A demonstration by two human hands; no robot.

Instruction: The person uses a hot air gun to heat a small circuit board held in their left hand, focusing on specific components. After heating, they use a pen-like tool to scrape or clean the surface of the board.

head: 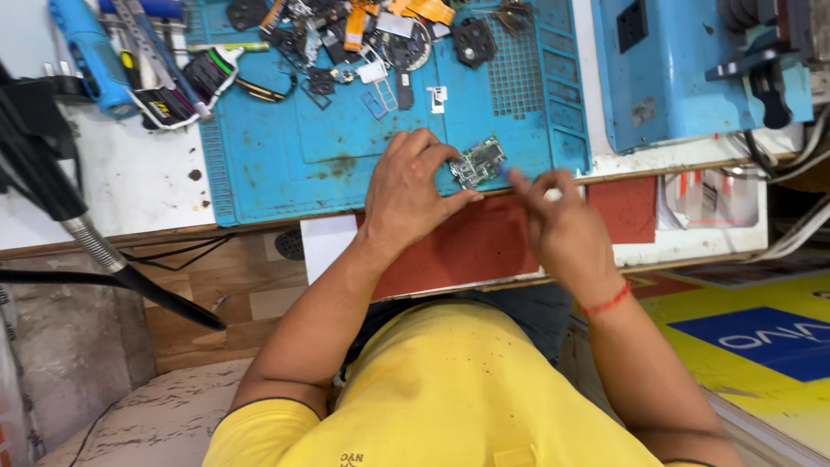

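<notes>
Board: small green circuit board (477, 163), centre frame on the blue mat (285, 164), pinched by left hand (413, 195).
Right hand (558, 227): blurred, fingers curled; grip unclear.
Clutter: loose parts (346, 43), upper centre.
Sign: yellow-blue floor sign (761, 337), lower right.

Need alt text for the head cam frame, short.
Seen from above, a person in a yellow shirt holds a small green circuit board in the left hand at the edge of a blue work mat, while the right hand brings a thin tool to it. Loose phone parts clutter the mat's far side.
</notes>
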